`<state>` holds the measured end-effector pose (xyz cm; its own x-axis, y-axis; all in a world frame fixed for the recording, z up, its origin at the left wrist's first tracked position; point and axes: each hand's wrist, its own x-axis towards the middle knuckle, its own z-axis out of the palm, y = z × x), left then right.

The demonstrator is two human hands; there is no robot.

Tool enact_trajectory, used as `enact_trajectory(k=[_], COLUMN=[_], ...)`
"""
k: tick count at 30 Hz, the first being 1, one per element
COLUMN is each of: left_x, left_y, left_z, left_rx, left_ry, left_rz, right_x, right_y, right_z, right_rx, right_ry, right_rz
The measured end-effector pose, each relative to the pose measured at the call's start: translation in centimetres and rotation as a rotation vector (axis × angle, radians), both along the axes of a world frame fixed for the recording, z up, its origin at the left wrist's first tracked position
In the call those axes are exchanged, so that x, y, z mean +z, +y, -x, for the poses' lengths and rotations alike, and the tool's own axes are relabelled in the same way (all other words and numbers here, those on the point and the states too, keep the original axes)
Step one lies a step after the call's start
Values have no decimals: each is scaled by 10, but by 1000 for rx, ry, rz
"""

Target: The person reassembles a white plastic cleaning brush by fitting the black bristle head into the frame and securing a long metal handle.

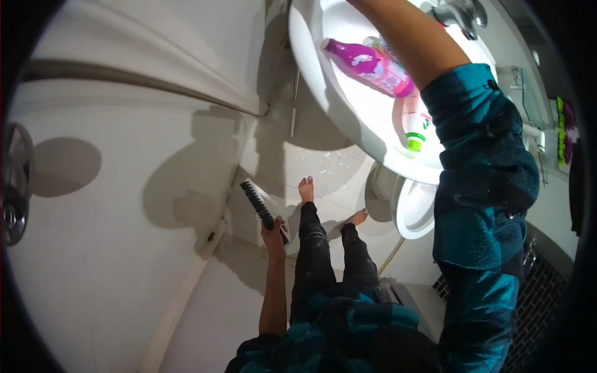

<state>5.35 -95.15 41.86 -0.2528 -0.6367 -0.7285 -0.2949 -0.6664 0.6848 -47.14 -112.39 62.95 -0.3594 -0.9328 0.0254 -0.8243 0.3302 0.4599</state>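
Observation:
My left hand [272,232] hangs low beside my leg, its fingers wrapped round a long scrub brush [258,204] with dark bristles. Over the white washbasin [305,46] stretches my right forearm [410,37]; the hand itself lies beyond the upper edge of the picture. In the basin, left of that arm, lies a magenta bottle [364,65]. A pale bottle with a bright green cap [415,142] lies nearer to me, partly covered by my sleeve. Another container [380,45] shows only in part behind the magenta bottle.
A chrome tap [457,15] stands at the basin's far right. The toilet [401,217] sits below and right of my feet. White walls close in on the left, with a chrome fitting [13,186]. Water drops speckle the floor tiles [320,163].

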Motion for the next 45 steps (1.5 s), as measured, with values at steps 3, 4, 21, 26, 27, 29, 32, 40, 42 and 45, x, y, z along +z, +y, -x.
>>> enact_trajectory(k=[3, 4, 21, 26, 27, 29, 32, 40, 42, 45], left_x=[5, 5, 82, 101, 101, 83, 97, 99, 105, 104], left_y=[6, 19, 134, 258, 275, 306, 371, 507, 528, 552], left_z=[8, 18, 53, 77, 74, 62, 60, 69, 76, 93], left_rx=[-6, -65, -1248, -1845, -1919, -1914, -1795, -1720, -1752, -1869], left_ry=[75, 119, 148, -27, 6, 87, -23, 200, 248, 182], left_rz=[-61, -91, -555, -416, -296, -276, -397, -378, -380, -240], right_x=[15, -5, -87, -91, -88, -86, -99, -97, -93, -78], right_y=[31, 59, 472, 604, 623, 662, 715, 778, 803, 844], right_z=[-31, -29, -424, -465, -471, -488, -527, -533, -529, -508], right_rx=[-8, 103, -1550, -1595, -1574, -1461, -1386, -1318, -1484, -1312], right_ry=[-142, 36, -2033, -1889, -1911, -1913, -1827, -1251, -1297, -1423], right_rz=[238, 494, 1685, 1903, 1926, 2037, 2164, 3090, 3086, 2879])
